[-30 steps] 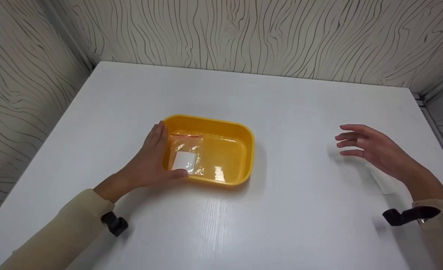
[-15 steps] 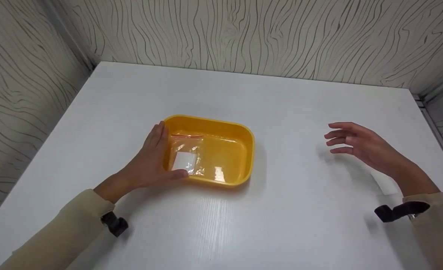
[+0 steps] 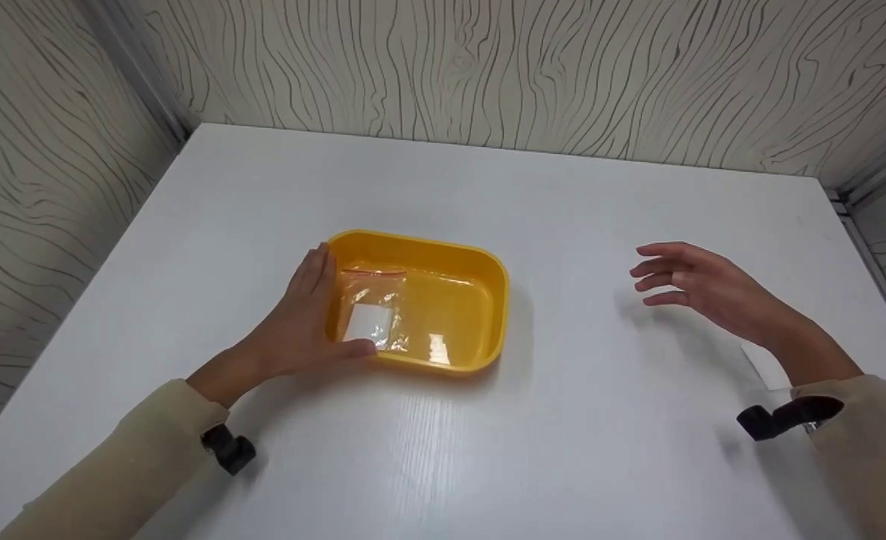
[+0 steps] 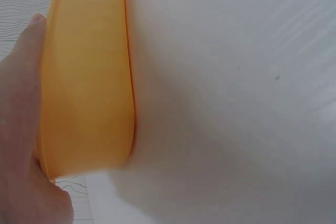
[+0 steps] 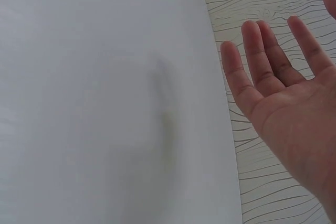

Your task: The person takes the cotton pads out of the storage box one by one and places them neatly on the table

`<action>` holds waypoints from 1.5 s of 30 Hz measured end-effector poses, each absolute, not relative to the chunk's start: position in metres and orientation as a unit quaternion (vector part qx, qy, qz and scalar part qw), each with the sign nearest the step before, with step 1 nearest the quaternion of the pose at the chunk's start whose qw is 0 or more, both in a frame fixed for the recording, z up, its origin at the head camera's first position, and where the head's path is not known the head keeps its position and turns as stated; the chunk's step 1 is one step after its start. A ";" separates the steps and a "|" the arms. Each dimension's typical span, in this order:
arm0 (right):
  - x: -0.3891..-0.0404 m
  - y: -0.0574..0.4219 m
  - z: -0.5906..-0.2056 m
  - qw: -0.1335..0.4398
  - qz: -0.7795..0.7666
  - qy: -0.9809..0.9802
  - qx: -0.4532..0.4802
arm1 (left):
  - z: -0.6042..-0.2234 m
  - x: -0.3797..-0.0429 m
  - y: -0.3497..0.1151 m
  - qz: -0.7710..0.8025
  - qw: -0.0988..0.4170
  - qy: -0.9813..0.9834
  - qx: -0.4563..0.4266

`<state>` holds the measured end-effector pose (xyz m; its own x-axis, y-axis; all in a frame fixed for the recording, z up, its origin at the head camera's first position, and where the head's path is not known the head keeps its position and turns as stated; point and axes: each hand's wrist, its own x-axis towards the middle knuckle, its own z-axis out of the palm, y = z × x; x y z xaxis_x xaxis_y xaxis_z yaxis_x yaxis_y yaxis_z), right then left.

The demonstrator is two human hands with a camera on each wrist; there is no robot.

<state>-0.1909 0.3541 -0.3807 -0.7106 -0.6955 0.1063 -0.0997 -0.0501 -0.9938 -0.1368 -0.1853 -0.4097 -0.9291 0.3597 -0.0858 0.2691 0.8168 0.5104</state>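
Observation:
A yellow rectangular plastic bin [image 3: 454, 319] with rounded corners sits on the white table. Inside its left part lies a clear zip bag [image 3: 375, 289] with a red seal line and a white square in it. My left hand [image 3: 296, 319] holds the bin's left end, thumb at the near rim and fingers along the left side. In the left wrist view the bin's outer wall [image 4: 89, 77] fills the space beside this hand. My right hand [image 3: 701, 285] hovers over the table to the right, palm sideways, fingers loosely bent and holding nothing.
A flat white piece [image 3: 767, 366], with a clear part near it, lies on the table [image 3: 563, 450], partly hidden by my right wrist. Walls with a wood-grain line pattern [image 3: 473, 67] stand behind the table and at its sides.
My right hand has drifted left and slightly away from me, baring more of the flat white piece. The left hand and the bin have stayed in place.

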 end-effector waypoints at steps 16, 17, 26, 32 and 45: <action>-0.192 0.336 -0.378 0.233 -0.638 0.662 -0.316 | -0.411 -0.136 -0.186 0.258 0.082 0.947 0.173; -0.192 0.335 -0.378 0.235 -0.638 0.661 -0.317 | -0.411 -0.136 -0.186 0.259 0.080 0.946 0.176; -0.193 0.327 -0.375 0.241 -0.632 0.662 -0.323 | -0.411 -0.136 -0.187 0.260 0.072 0.945 0.188; -0.194 0.324 -0.373 0.245 -0.632 0.660 -0.325 | -0.411 -0.137 -0.188 0.258 0.075 0.945 0.185; -0.198 0.312 -0.369 0.259 -0.625 0.661 -0.324 | -0.411 -0.137 -0.187 0.264 0.072 0.945 0.180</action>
<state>-0.1979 0.3125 -0.3687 -0.6564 -0.7519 0.0627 -0.1045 0.0083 -0.9945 -0.1371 -0.1867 -0.4111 -0.9245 0.3791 -0.0409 0.3028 0.7952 0.5254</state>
